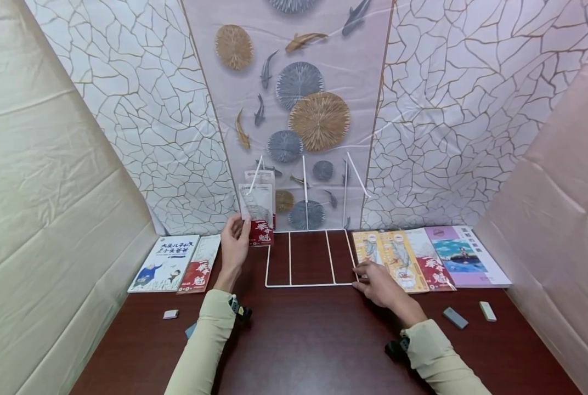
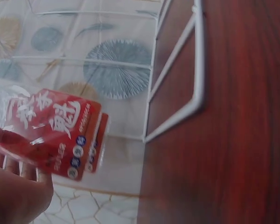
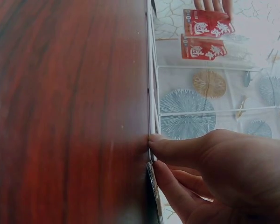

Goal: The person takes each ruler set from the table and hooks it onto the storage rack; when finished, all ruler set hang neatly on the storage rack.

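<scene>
At far left, my left grip [image 1: 235, 244] pinches a packet [image 1: 261, 225]; tilted, it could snag the rack [image 2: 199, 60], dragging it from my pinching right grip [image 1: 380, 285].

head: above, forward, down, far | wrist views: sideways, near | all 3 share rack [image 2: 199, 60]

A white block [image 1: 170, 314] lies on the left of the brown table [image 1: 299, 340], a gray block [image 1: 454, 317] and a pale green block [image 1: 487, 311] on its right. Fish [image 1: 306, 41] and discs [image 1: 319, 120] pattern the wall cloth [image 1: 363, 104].
</scene>
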`<state>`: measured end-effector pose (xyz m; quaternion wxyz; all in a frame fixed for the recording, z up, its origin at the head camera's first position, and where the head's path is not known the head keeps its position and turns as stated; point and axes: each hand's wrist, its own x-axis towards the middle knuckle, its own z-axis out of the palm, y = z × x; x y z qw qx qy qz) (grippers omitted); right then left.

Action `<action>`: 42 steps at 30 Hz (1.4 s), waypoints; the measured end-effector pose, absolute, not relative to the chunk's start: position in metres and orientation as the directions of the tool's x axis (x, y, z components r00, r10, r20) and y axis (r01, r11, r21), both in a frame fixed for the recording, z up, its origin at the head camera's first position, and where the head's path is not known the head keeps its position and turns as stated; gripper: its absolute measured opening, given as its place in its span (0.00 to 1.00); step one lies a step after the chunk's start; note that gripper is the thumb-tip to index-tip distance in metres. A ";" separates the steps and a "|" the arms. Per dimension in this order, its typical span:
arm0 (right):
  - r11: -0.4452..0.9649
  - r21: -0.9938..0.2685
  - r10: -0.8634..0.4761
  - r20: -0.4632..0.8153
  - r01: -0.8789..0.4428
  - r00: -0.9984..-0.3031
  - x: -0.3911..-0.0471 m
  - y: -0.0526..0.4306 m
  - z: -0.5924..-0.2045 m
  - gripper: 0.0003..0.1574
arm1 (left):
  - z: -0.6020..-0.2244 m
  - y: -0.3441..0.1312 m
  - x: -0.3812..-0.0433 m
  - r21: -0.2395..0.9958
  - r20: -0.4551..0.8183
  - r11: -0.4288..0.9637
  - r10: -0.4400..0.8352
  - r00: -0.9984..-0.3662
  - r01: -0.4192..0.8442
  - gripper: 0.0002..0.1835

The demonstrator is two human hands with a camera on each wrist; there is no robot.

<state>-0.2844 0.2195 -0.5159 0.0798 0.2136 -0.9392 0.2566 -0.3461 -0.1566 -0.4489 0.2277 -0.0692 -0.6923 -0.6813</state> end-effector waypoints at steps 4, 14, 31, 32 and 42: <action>0.777 -0.441 -0.364 0.267 -0.449 -0.892 -0.284 0.220 -0.516 0.22 | -0.471 -0.173 -0.356 0.899 0.438 0.117 -0.212 -0.874 0.422 0.19; 0.775 -0.437 -0.354 0.298 -0.456 -0.887 -0.285 0.221 -0.517 0.22 | -0.494 -0.238 -0.344 0.679 0.403 0.712 -0.160 -0.901 0.177 0.17; 0.773 -0.437 -0.355 0.304 -0.461 -0.884 -0.284 0.222 -0.519 0.22 | -0.497 -0.265 -0.322 0.365 0.003 0.927 -0.090 -0.996 -0.082 0.25; 0.772 -0.437 -0.357 0.304 -0.462 -0.883 -0.284 0.222 -0.519 0.22 | -0.497 -0.265 -0.321 0.365 0.002 0.927 -0.092 -0.996 -0.085 0.24; 0.768 -0.441 -0.362 0.301 -0.465 -0.882 -0.284 0.220 -0.518 0.22 | -0.498 -0.261 -0.322 0.396 0.056 0.918 -0.059 -0.997 -0.032 0.22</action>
